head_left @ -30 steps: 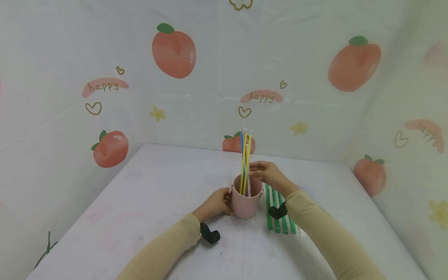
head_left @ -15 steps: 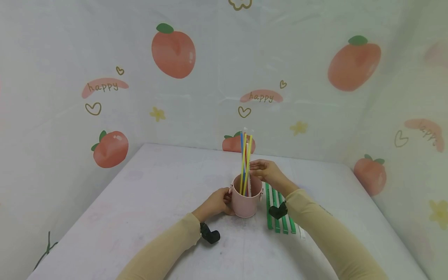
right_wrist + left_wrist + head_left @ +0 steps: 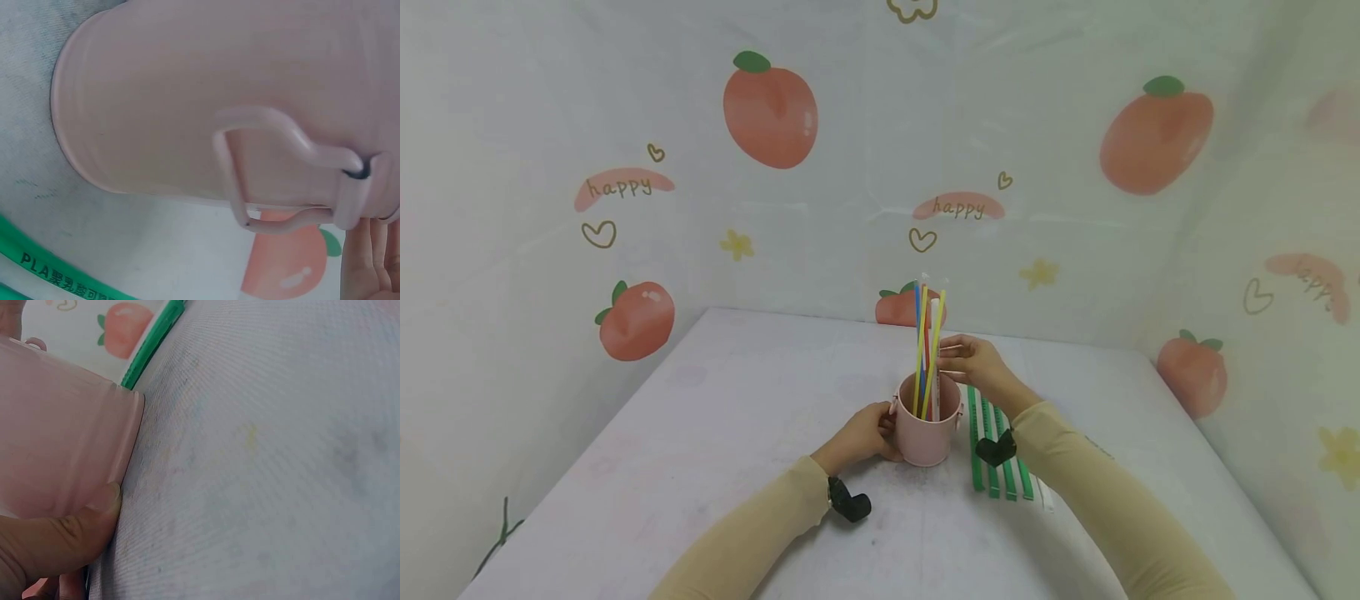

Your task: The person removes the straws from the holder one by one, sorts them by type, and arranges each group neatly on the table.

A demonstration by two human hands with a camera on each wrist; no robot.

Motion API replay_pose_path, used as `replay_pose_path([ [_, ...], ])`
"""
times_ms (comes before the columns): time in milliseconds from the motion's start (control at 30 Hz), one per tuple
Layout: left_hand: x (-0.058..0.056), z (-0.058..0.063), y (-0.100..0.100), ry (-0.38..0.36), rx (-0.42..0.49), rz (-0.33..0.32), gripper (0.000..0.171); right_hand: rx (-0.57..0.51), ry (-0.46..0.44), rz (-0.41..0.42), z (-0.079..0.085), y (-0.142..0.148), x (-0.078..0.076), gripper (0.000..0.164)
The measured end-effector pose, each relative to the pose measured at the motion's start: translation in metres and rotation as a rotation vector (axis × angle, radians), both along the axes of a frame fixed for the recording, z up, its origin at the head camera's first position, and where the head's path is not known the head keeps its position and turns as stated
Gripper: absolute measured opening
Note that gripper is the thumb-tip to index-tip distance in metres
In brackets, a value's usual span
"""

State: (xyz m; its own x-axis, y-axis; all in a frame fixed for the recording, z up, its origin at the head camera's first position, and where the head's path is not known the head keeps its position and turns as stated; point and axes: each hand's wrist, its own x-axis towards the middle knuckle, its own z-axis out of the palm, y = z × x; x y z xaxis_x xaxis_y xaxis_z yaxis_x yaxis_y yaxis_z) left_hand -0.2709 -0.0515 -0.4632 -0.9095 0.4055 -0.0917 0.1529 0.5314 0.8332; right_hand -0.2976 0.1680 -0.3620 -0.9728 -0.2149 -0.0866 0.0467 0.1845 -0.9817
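Note:
A pink metal bucket (image 3: 925,442) with small side handles stands on the table, holding several straws, with yellow, blue and red ones showing. My left hand (image 3: 867,433) grips the bucket's left side; in the left wrist view its thumb (image 3: 94,519) presses low on the wall near the base. My right hand (image 3: 976,363) is over the far right rim and pinches a white-wrapped straw (image 3: 936,317) among the others. Its fingertips are partly hidden behind a yellow straw (image 3: 937,333). The right wrist view shows the bucket's wire handle (image 3: 231,169) and only part of the right fingers.
Several green-wrapped straws (image 3: 994,482) lie side by side to the right of the bucket, under the right forearm. One bears "PLA" lettering (image 3: 37,265). A thin white strip (image 3: 1046,496) lies beside them. The table (image 3: 760,375) meets a fruit-printed curtain at the back.
My right hand has risen slightly, and the white-wrapped straw stands higher than before. The yellow straw's top has tilted right. My left hand and the bucket have stayed put.

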Motion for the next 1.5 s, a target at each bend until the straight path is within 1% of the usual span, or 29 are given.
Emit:
replay_pose_path([
  [167,0.0,0.001,0.0,0.007,0.001,-0.008,0.055,-0.029,0.006,-0.024,0.004,0.001,0.0,0.034],
  [400,0.001,0.001,0.0,-0.008,0.011,-0.004,0.061,-0.087,0.003,-0.064,0.007,0.001,0.0,0.035],
  [733,0.001,0.001,0.0,-0.01,0.009,-0.001,0.058,-0.142,-0.01,-0.102,0.013,0.005,-0.002,0.036],
  [967,0.002,0.002,0.0,-0.003,-0.002,0.007,0.06,-0.175,0.016,-0.097,0.018,0.012,-0.001,0.039],
  [1100,0.002,0.003,0.001,-0.007,-0.005,0.018,0.059,-0.186,0.038,-0.098,0.02,0.017,-0.001,0.036],
  [1233,0.002,0.003,0.001,-0.008,-0.002,0.016,0.06,-0.201,0.052,-0.097,0.024,0.023,0.0,0.038],
  [1333,0.002,0.003,0.0,-0.005,-0.002,0.011,0.06,-0.246,0.052,-0.096,0.031,0.028,0.001,0.034],
  [1500,0.002,0.002,0.0,-0.012,-0.001,0.015,0.06,-0.355,0.056,-0.098,0.043,0.038,0.001,0.024],
])
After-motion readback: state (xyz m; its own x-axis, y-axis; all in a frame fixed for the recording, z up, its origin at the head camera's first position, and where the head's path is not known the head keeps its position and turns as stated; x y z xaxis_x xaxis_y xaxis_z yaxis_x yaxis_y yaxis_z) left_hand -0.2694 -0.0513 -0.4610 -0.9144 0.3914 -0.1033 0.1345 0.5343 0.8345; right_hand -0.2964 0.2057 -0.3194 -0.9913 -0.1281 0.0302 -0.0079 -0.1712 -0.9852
